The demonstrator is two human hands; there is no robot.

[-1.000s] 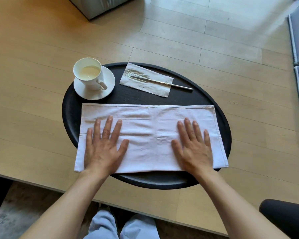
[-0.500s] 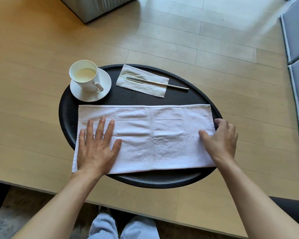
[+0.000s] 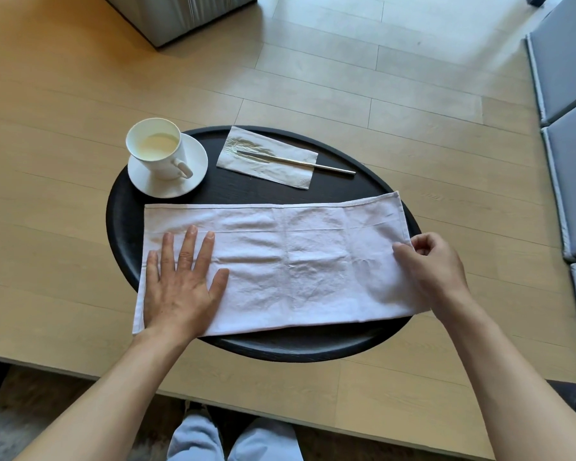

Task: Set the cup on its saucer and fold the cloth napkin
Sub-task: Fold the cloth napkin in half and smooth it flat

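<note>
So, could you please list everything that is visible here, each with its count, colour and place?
tray: one, black, oval, on the wooden surface.
cup: one, white, holding pale liquid, on the saucer.
saucer: one, white, tray's far left.
paper napkin: one, white, tray's far side.
metal stick: one, silver, lying on the paper napkin.
cloth napkin: one, white, across the tray's near half.
cushions: grey, right edge.
left hand: flat on the cloth napkin.
right hand: pinching the cloth napkin's right edge.
</note>
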